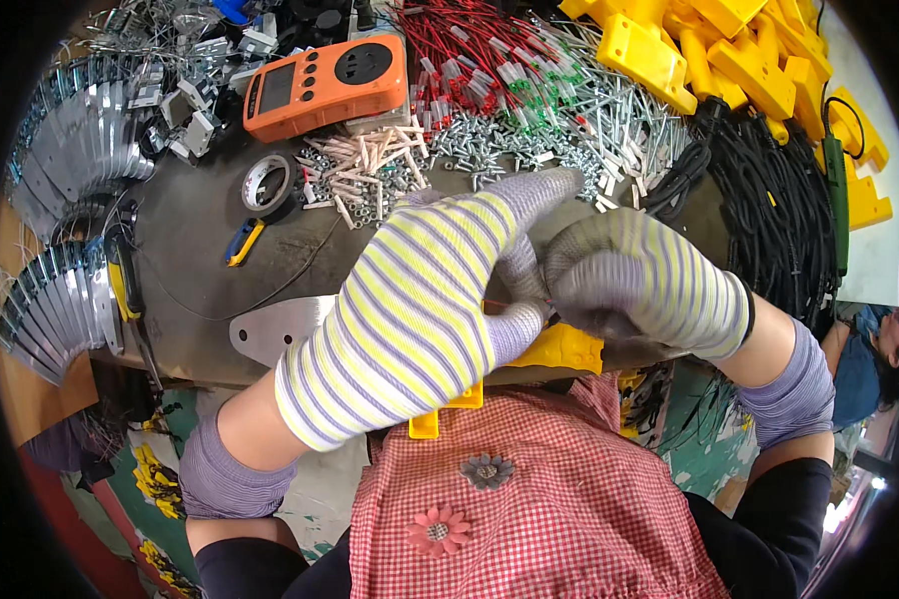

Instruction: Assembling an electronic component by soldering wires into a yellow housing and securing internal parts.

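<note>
Both hands wear striped gloves and meet at the table's near edge. My left hand [410, 309] reaches over a yellow plastic part [564, 349], its index finger stretched out and its thumb and other fingers bent inward. Beside it, my right hand [649, 280] is curled, its fingertips pinched together and slightly blurred. A thin red wire [494, 302] shows between the two hands, running to the right fingertips. What the left fingers grip is hidden. A flat metal plate [270, 329] with holes sticks out left of the left hand.
Beyond the hands lie white sleeve-like pieces [370, 165], screws [479, 145], red wires [459, 50] and an orange meter [325, 85]. Black cables [779, 210] and yellow housings [739, 60] fill the right. Tape [267, 186], pliers [122, 275] and fanned metal plates [60, 309] are left.
</note>
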Available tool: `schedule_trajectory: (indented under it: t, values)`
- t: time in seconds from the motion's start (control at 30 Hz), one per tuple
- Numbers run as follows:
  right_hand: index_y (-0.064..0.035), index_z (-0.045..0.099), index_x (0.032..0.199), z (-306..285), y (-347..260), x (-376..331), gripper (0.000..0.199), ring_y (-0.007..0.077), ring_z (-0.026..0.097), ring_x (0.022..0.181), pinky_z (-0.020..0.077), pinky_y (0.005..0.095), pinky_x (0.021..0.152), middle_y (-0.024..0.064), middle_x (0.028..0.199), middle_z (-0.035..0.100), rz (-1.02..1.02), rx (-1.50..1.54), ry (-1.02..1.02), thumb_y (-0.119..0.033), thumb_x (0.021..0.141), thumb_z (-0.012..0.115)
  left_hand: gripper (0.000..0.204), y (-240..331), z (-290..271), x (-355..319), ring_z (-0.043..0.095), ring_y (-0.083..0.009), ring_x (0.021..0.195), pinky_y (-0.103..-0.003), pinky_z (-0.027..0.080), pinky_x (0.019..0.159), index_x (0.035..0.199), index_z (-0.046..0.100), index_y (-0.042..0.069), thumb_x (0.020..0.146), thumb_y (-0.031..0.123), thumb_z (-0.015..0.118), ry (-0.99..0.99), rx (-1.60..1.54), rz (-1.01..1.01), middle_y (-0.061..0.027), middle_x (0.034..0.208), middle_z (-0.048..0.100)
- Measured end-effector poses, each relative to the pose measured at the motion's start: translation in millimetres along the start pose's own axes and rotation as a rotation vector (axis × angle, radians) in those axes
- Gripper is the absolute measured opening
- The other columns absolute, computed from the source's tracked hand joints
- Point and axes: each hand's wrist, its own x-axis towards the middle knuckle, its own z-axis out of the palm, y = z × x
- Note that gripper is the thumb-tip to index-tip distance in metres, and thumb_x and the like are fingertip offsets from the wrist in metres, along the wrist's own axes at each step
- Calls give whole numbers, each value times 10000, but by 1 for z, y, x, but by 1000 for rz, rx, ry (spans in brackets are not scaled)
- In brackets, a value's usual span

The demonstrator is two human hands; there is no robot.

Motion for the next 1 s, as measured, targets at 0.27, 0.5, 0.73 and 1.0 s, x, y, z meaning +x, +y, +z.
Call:
schedule_trajectory:
  t: [0.27,0.5,0.73,1.0]
  values:
    - [-68,691,983,-9,-25,-4,209,210,691,758,538,338,662,61,850,681,-100,-279,178,-194,825,745,760,-1,1,0,645,-135,731,-304,533,756,1457,509,66,738,45,753,60,91,31,-41,784,649]
    - [-56,685,968,-2,-25,-6,220,284,654,659,510,349,584,75,766,653,199,29,0,-202,806,657,761,-1,0,-2,642,-139,731,-300,537,757,1463,510,87,740,52,744,64,138,64,-40,785,648]
    - [-81,692,966,-3,-17,-9,160,285,644,604,505,357,533,88,715,641,-311,-819,306,-213,881,660,731,3,1,1,648,-131,748,-295,542,754,1439,532,74,739,38,739,78,156,50,-53,850,655]
    - [-81,679,840,1,-12,-7,144,271,614,541,479,367,490,70,658,602,235,416,11,-224,841,698,725,6,1,2,653,-140,719,-298,542,760,1437,533,60,743,52,741,65,192,-5,-51,777,669]
